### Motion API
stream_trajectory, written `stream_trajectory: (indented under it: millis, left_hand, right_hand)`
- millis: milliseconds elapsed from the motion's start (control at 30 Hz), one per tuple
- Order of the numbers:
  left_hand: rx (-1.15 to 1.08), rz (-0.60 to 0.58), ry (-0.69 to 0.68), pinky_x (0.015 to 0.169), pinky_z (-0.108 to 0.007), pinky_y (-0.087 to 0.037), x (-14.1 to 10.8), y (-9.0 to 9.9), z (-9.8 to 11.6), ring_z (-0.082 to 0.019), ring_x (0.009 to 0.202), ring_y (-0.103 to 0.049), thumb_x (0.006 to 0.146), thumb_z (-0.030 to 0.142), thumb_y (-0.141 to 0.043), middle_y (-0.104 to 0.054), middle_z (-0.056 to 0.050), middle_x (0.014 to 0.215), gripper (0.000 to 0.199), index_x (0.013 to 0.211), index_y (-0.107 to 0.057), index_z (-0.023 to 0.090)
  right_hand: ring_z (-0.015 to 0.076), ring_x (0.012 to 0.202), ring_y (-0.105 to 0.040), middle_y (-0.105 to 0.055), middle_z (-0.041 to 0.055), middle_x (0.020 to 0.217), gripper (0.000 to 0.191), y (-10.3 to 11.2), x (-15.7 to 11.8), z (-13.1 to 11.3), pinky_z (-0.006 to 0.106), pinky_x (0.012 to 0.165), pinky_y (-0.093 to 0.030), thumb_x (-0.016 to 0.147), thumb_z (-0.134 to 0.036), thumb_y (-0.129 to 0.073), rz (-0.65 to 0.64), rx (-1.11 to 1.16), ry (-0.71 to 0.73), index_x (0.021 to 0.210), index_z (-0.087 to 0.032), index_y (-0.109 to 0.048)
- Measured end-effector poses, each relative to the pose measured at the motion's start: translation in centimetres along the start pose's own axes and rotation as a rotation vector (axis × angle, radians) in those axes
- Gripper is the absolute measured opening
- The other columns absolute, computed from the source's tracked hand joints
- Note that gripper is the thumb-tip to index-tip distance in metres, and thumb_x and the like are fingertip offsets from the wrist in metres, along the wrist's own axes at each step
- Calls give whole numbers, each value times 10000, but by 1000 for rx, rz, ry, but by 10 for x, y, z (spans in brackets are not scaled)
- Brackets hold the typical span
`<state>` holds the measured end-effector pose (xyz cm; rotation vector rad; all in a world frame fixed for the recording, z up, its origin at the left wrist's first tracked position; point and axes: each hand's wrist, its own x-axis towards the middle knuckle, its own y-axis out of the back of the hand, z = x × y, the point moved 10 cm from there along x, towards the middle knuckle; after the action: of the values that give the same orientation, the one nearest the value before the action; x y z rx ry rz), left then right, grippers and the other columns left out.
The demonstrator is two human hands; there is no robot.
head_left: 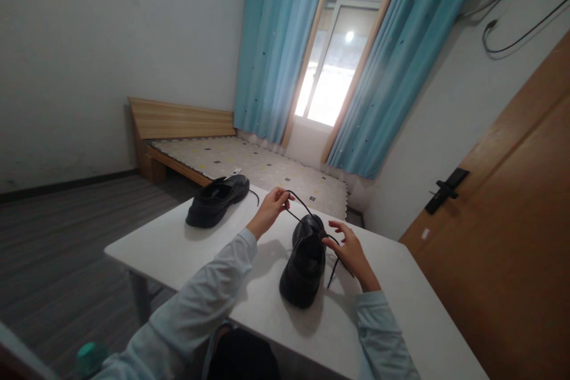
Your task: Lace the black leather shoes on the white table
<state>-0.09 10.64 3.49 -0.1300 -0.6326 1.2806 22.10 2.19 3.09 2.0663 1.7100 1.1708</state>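
Note:
A black shoe point(303, 270) stands on the white table in front of me, its heel toward me and its toe pointing away. My left hand point(276, 205) is raised at the shoe's left, thumb and fingers pinched on a black shoelace point(299, 195) that loops up from the shoe. At the shoe's right side, my right hand point(346, 244) has thumb and index finger close together at the lacing, the other fingers spread. A loose lace end hangs beside it. What exactly the right fingertips grip is too small to make out.
Another black shoe point(217, 200) with a white tag rests at the left far side of the white table point(160, 249). Behind the table is a wooden bed point(182, 122) with a patterned mattress. A brown door point(503, 237) stands at the right.

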Motion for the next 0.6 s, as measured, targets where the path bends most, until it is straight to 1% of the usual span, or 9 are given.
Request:
stream_trajectory:
  millis: [100,167,233,300,367,467,600]
  left_hand:
    - [9,28,-56,581,-211,-385,1,3,8,-59,579,-470,710,411,-658,-602,-11,789,313,789,-511,146]
    - [64,64,-110,564,-208,-361,1,7,15,-61,566,-449,718,405,-648,-593,-3,748,292,775,-536,142]
    - [163,114,-174,563,-212,-348,0,13,24,-74,575,-446,726,385,-644,-595,-4,701,262,770,-571,138]
    - [244,162,-220,575,-220,-347,-1,18,32,-92,598,-464,727,370,-645,-606,-10,674,244,776,-603,135]
    - [273,201,-242,590,-228,-355,-1,22,36,-106,617,-489,726,370,-644,-620,-18,673,244,783,-623,134]
    - [265,266,-269,602,-233,-361,-1,32,40,-119,639,-522,724,376,-646,-631,-25,680,250,783,-643,133]
    - [205,384,-319,573,-220,-353,-1,51,44,-105,615,-518,714,385,-662,-624,-23,687,272,812,-652,133]
  right_hand:
    - [306,1210,-468,-520,142,1301,736,-16,-2,3,507,1004,-363,650,-528,-699,-91,33,26,1265,-203,-458]
    - [279,1271,-413,-468,138,1360,770,-24,-3,4,480,1059,-302,684,-516,-679,-140,94,25,1324,-212,-378]
    - [258,1294,-389,-444,134,1384,769,-31,-4,6,461,1083,-269,713,-503,-662,-191,162,19,1348,-220,-332]
    - [248,1296,-390,-448,129,1384,756,-37,-5,8,456,1089,-260,730,-491,-652,-238,225,13,1354,-230,-313]
    - [242,1293,-396,-460,124,1375,745,-41,-5,10,456,1093,-253,738,-480,-651,-261,267,6,1353,-237,-307]
    - [235,1297,-391,-459,119,1376,742,-42,-4,12,451,1101,-242,737,-465,-659,-264,303,-6,1349,-240,-304]
    - [234,1293,-397,-448,118,1385,738,-44,-5,13,439,1097,-260,732,-458,-666,-273,342,-22,1342,-243,-311]
